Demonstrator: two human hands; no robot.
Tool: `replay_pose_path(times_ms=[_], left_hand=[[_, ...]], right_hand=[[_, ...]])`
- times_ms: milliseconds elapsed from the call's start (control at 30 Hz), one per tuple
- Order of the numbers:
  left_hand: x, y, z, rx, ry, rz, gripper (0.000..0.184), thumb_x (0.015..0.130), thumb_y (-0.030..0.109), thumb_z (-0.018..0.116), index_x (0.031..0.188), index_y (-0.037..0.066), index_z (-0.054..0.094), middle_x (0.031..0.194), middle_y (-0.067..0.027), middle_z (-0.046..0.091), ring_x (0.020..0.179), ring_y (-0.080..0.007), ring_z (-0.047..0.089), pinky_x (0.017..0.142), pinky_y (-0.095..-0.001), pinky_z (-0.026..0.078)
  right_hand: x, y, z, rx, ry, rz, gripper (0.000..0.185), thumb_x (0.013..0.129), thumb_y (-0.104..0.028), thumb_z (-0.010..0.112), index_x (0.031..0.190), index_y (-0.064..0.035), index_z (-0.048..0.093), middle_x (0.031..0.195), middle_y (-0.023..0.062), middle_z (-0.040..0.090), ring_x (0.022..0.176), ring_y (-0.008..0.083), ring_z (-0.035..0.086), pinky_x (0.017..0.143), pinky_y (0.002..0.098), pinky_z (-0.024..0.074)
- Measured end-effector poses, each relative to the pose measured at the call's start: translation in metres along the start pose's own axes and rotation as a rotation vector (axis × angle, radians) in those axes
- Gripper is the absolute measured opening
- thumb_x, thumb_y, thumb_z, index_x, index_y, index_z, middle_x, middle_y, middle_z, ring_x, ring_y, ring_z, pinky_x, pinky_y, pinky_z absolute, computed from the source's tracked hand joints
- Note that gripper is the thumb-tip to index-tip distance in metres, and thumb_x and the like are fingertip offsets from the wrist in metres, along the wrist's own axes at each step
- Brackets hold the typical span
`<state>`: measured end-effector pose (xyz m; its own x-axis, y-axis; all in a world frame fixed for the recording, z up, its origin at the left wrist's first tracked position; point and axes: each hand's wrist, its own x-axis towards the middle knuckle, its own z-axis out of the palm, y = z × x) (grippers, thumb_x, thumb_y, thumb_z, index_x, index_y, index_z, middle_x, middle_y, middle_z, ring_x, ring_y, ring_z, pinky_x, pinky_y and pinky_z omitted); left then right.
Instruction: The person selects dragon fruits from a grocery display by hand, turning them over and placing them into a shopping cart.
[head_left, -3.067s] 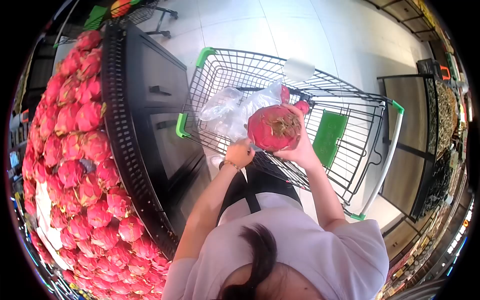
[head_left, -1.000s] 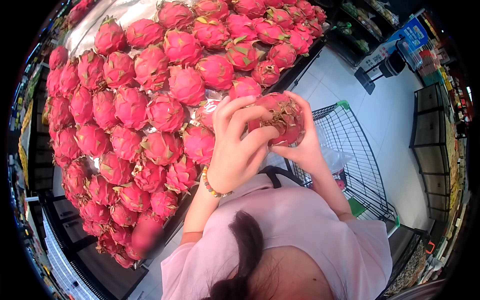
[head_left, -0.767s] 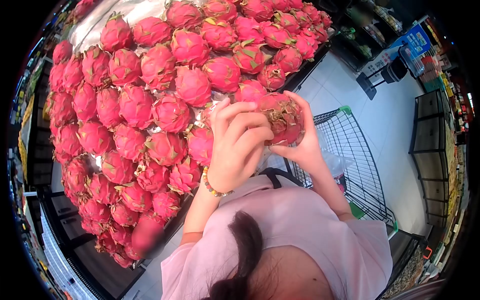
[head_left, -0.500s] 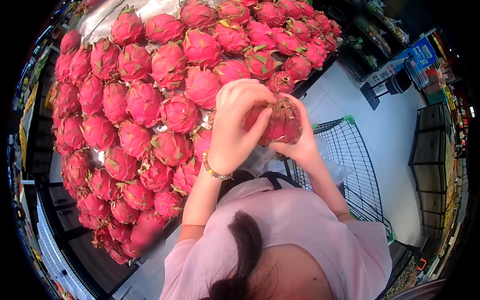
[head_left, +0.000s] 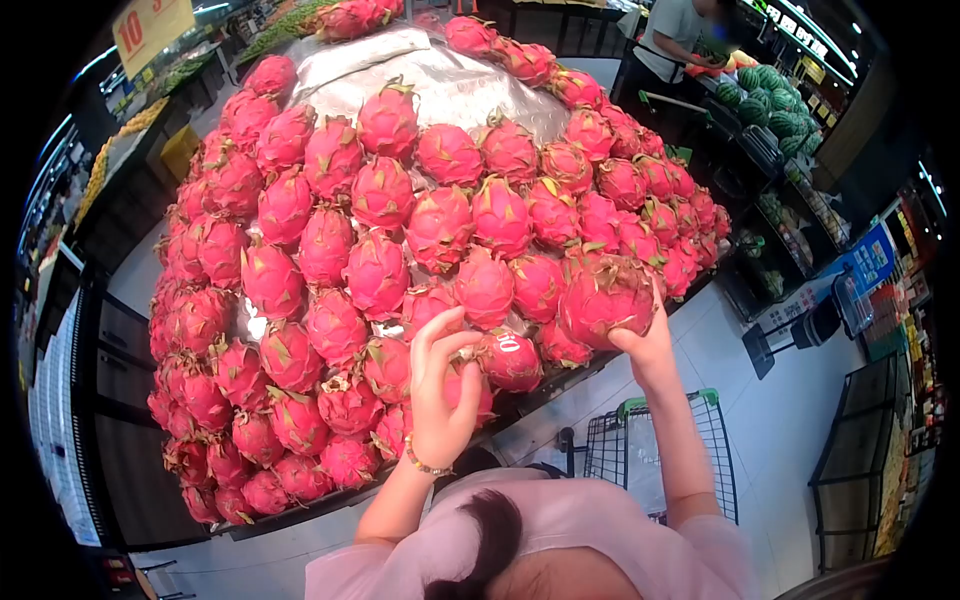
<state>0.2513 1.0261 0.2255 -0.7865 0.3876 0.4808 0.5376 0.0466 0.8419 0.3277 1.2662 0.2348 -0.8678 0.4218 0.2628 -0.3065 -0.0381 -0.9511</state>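
Observation:
My right hand (head_left: pixel 648 338) holds a dragon fruit (head_left: pixel 608 300) from its right side, at the near right edge of the pile. The thumb lies against the fruit's lower side, and most of the other fingers are hidden behind it. Apart from that fruit, my left hand (head_left: pixel 440 400) has its fingers spread and slightly curled, with a beaded bracelet on the wrist. It hovers over the near edge of the heap, beside a dragon fruit with white marks (head_left: pixel 510 360). I cannot tell whether its fingertips touch any fruit. Rows of pink-red dragon fruits (head_left: pixel 380 270) cover the sloping stand.
A wire shopping cart (head_left: pixel 715 425) with green corners stands below my right arm. Silvery sheeting (head_left: pixel 430 85) shows at the top of the stand. Beyond it, a person (head_left: pixel 675 40) stands near stacked watermelons (head_left: pixel 770 100). A yellow price sign (head_left: pixel 152 32) hangs at upper left.
My left hand has let go of the dragon fruit and moved left of it. My right hand has carried the fruit away from my body, towards the pile. The view has tilted up.

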Motion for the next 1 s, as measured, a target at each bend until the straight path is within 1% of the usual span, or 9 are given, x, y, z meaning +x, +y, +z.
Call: replay_pose_path(times_ms=[167, 300, 467, 533, 567, 633, 833, 967, 1000], left_hand=[[-0.040, -0.009, -0.048, 0.073, 0.321, -0.102, 0.024, 0.078, 0.001, 0.048, 0.101, 0.002, 0.054, 0.120, -0.0143, 0.046, 0.115, -0.0276, 0.043, 0.098, -0.0375, 0.034], [-0.065, -0.027, -0.074, 0.159, 0.469, -0.129, 0.021, 0.079, 0.001, 0.045, 0.099, 0.001, 0.053, 0.119, -0.0154, 0.046, 0.115, -0.0288, 0.043, 0.098, -0.0390, 0.033], [-0.086, -0.037, -0.098, 0.214, 0.600, -0.214, 0.021, 0.078, 0.000, 0.046, 0.098, 0.000, 0.053, 0.120, -0.0151, 0.045, 0.112, -0.0268, 0.045, 0.095, -0.0371, 0.037], [-0.094, -0.038, -0.106, 0.242, 0.642, -0.245, 0.021, 0.079, -0.001, 0.045, 0.099, 0.000, 0.052, 0.121, -0.0146, 0.045, 0.112, -0.0257, 0.045, 0.095, -0.0360, 0.038], [-0.098, -0.039, -0.109, 0.255, 0.655, -0.259, 0.021, 0.079, -0.002, 0.045, 0.099, 0.000, 0.052, 0.121, -0.0142, 0.044, 0.112, -0.0253, 0.045, 0.095, -0.0357, 0.037], [-0.101, -0.041, -0.115, 0.242, 0.679, -0.280, 0.022, 0.080, -0.002, 0.044, 0.100, 0.000, 0.052, 0.121, -0.0136, 0.044, 0.112, -0.0246, 0.045, 0.095, -0.0354, 0.037], [-0.096, -0.049, -0.120, 0.187, 0.699, -0.305, 0.021, 0.082, -0.001, 0.044, 0.101, 0.001, 0.052, 0.121, -0.0126, 0.042, 0.110, -0.0220, 0.045, 0.094, -0.0333, 0.038], [-0.084, -0.048, -0.116, 0.174, 0.610, -0.277, 0.020, 0.082, -0.001, 0.045, 0.101, 0.001, 0.052, 0.121, -0.0125, 0.043, 0.109, -0.0211, 0.045, 0.092, -0.0317, 0.038], [-0.084, -0.050, -0.113, 0.149, 0.602, -0.284, 0.020, 0.082, -0.001, 0.045, 0.101, 0.001, 0.052, 0.121, -0.0125, 0.043, 0.109, -0.0209, 0.045, 0.092, -0.0315, 0.038]], right_hand=[[0.123, -0.022, -0.002, -0.174, -0.031, -0.062, 0.078, 0.070, -0.021, 0.075, 0.131, 0.0016, 0.034, 0.121, 0.0141, 0.050, 0.111, 0.0200, 0.051, 0.095, 0.0324, 0.0399], [0.255, -0.006, -0.007, -0.521, 0.088, -0.138, 0.089, 0.063, -0.038, 0.080, 0.128, 0.0044, 0.036, 0.116, 0.0160, 0.055, 0.105, 0.0217, 0.055, 0.093, 0.0314, 0.0420], [0.357, 0.021, 0.005, -0.925, 0.198, -0.049, 0.101, 0.053, -0.055, 0.078, 0.125, 0.0052, 0.041, 0.119, 0.0213, 0.055, 0.111, 0.0273, 0.054, 0.094, 0.0339, 0.0417], [0.378, 0.037, 0.008, -1.125, 0.199, -0.028, 0.107, 0.052, -0.061, 0.073, 0.129, 0.0054, 0.038, 0.126, 0.0243, 0.049, 0.116, 0.0310, 0.050, 0.097, 0.0369, 0.0399], [0.389, 0.053, 0.007, -1.272, 0.244, -0.054, 0.104, 0.052, -0.061, 0.074, 0.130, -0.0004, 0.039, 0.125, 0.0207, 0.051, 0.116, 0.0295, 0.050, 0.095, 0.0390, 0.0408], [0.382, 0.060, 0.019, -1.428, 0.324, 0.009, 0.112, 0.052, -0.065, 0.072, 0.134, -0.0011, 0.033, 0.127, 0.0210, 0.049, 0.119, 0.0310, 0.048, 0.097, 0.0417, 0.0398], [0.380, 0.050, 0.037, -1.480, 0.223, 0.197, 0.107, 0.059, -0.066, 0.066, 0.136, -0.0013, 0.030, 0.132, 0.0228, 0.043, 0.121, 0.0355, 0.045, 0.097, 0.0452, 0.0394], [0.360, 0.059, 0.011, -1.512, 0.183, 0.264, 0.113, 0.059, -0.069, 0.064, 0.139, 0.0014, 0.024, 0.134, 0.0237, 0.041, 0.121, 0.0361, 0.045, 0.098, 0.0445, 0.0388], [0.351, 0.053, 0.011, -1.479, 0.130, 0.239, 0.120, 0.055, -0.073, 0.065, 0.137, 0.0047, 0.023, 0.131, 0.0308, 0.040, 0.120, 0.0387, 0.045, 0.099, 0.0433, 0.0376]])
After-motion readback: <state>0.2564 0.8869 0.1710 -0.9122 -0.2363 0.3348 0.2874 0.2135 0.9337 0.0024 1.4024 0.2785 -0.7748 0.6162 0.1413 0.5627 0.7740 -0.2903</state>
